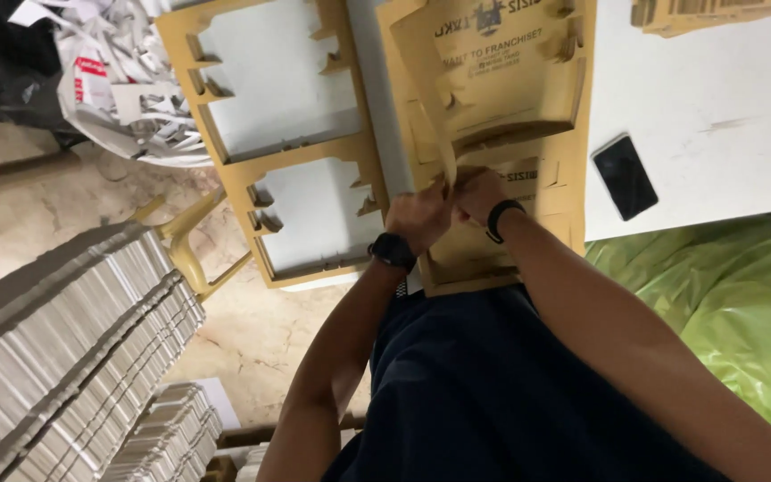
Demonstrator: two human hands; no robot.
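- White table filled the upper part of the head view, with a pale stone floor beyond its left edge.
- Printed brown cardboard sheet lay on the table near the near edge, die-cut, with one panel lifted and curving upward.
- Left hand was closed in a pinch on the lower end of the lifted panel, thumb and fingers pressed to the card; a black watch sat on that wrist.
- Right hand was closed on the same card, touching the left hand; a black band circled its wrist. Which fingers carried the grip could not be told.
- Handling judgement: the sheet appeared light and thin, stiff across flat panels but ready to bend along scored lines. Narrow tabs and slots looked liable to tear or crease. Hold was best taken on a broad panel close to the fold line, not on a tab.
- Cut-out cardboard frame, with its panels removed, hung over the left edge of the table, just beside the printed sheet.
- Black phone lay face up on the table, right of the hands and apart from the card.
- Further brown sheets lay at the far right corner.
- Green plastic sheeting lay beyond the near edge at right.
- Stacks of grey flat card stood on the floor at left; a bag of white offcuts sat beyond the frame.
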